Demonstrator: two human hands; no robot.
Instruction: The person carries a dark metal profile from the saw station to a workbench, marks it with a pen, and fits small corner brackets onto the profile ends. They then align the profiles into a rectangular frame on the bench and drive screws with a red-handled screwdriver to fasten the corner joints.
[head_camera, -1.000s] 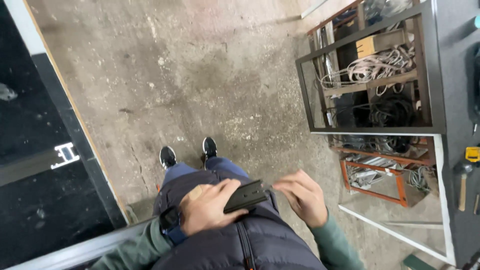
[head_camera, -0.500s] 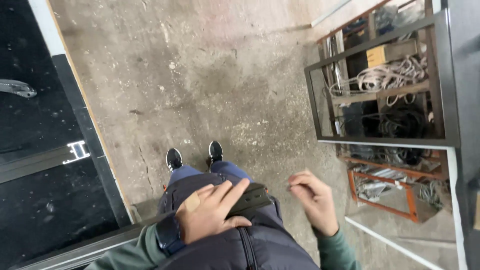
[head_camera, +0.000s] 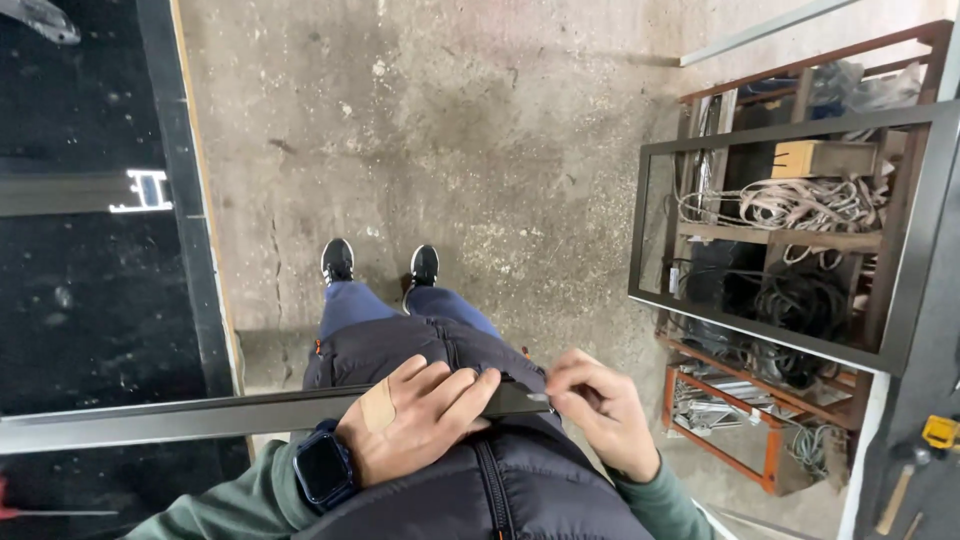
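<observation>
Since half a second ago the right hand (head_camera: 598, 412) has come in from the side and now meets the end of the long dark metal bar (head_camera: 200, 417), while the view has tipped so that more of the shelving shows. That bar runs flat across the lower part of the view, from the left edge to the person's waist, over a dark puffer vest (head_camera: 480, 480). Left hand (head_camera: 415, 420) lies palm-down on top of the bar near its right end, its fingers (head_camera: 462, 392) pressed together along the metal and holding it against the body; a plaster sits on the back of this hand and a dark smartwatch (head_camera: 320, 468) on the wrist. Right-hand fingers (head_camera: 572, 398) are pinched together on the bar's tip. Two black shoes (head_camera: 380, 264) stand on the stained concrete floor (head_camera: 450, 130) below. To the right, well apart from the hands, a metal-framed rack (head_camera: 790, 250) holds coiled cables (head_camera: 790, 205) and a wooden block (head_camera: 812, 158).
</observation>
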